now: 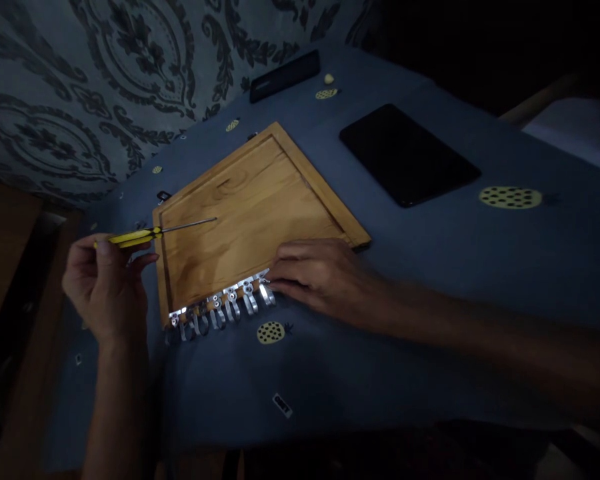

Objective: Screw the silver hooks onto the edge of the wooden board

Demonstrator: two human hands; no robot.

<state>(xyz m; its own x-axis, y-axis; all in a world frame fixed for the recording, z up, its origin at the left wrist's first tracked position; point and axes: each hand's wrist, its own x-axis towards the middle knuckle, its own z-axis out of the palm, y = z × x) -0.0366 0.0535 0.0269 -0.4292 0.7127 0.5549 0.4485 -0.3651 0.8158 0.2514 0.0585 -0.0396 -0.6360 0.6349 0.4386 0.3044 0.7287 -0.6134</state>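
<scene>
In my left hand (107, 287) is a screwdriver with a yellow and black handle (133, 238); the fingers close round the handle. Its thin shaft points right, above a wooden board (240, 220) with a raised rim. A shiny metal hook rail (233, 293) with several curved hooks lies along the board's near edge. My right hand (320, 273) rests over the near right part of the board, its fingertips closed at the right end of the rail. Whether a small screw is also between those fingertips, I cannot make out.
On the blue pineapple-print tablecloth (380, 373), a black tablet (407, 153) lies right of the board. A dark phone-shaped object (285, 77) sits at the back by the patterned wall (145, 60), near a small pale round thing (329, 79). Black loops stick out at the board's far edge.
</scene>
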